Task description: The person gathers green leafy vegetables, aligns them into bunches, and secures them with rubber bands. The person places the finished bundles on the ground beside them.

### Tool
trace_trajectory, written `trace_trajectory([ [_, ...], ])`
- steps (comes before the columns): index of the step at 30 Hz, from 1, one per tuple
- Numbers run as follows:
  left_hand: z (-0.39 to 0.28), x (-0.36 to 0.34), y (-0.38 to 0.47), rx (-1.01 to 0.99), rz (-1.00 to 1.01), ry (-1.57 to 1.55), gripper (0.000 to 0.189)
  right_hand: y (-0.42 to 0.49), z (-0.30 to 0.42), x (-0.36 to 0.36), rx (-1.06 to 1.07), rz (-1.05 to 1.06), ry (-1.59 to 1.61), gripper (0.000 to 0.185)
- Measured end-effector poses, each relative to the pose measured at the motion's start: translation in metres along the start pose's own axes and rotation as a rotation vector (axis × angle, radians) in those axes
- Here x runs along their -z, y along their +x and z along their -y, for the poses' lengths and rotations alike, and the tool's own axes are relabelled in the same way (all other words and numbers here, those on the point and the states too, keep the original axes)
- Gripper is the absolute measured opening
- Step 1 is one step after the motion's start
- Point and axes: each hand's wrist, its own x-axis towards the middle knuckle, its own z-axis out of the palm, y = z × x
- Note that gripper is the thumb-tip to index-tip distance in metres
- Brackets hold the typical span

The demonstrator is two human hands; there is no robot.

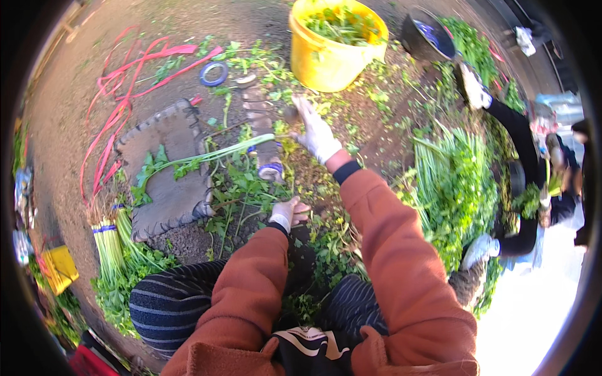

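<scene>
My right hand (318, 134), in a whitish glove, is stretched out with straight fingers and a gap beside the thumb. Its thumb is close to the root end of a celery stalk (235, 148); whether they touch cannot be told. The stalk's leaves rest on a worn grey mat (176, 141) with a stitched edge. Lower down, my left hand (288, 214), gloved with bare fingertips, has its fingers loosely apart and nothing visible in it. Loose celery leaves (235, 197) lie beside it. A strip wrapped in brown material (261, 122) runs between mat and right hand, with blue tape (271, 170) at its near end.
A yellow bucket (315, 66) of leafy trimmings stands ahead, a dark bucket (428, 35) right of it. Celery heaps (456, 174) lie right, near another person's legs (515, 136). Taped celery bundles (108, 244), pink ribbon (124, 98) and a blue tape roll (213, 74) are left.
</scene>
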Motion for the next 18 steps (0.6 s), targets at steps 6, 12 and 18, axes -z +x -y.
trace_trajectory([
  [6, 0.015, 0.007, 0.018, -0.034, 0.044, -0.067, 0.032, -0.061, 0.027, 0.157, -0.011, 0.479, -0.247, 0.045],
  [12, 0.065, -0.003, 0.058, -0.603, 0.183, 0.027, 0.018, -0.196, 0.106, 0.307, -0.377, 0.475, -0.262, 0.049],
  [18, 0.055, -0.039, -0.041, -0.886, -0.053, 0.363, 0.014, -0.34, 0.114, 0.304, -0.873, -0.144, -0.281, 0.037],
])
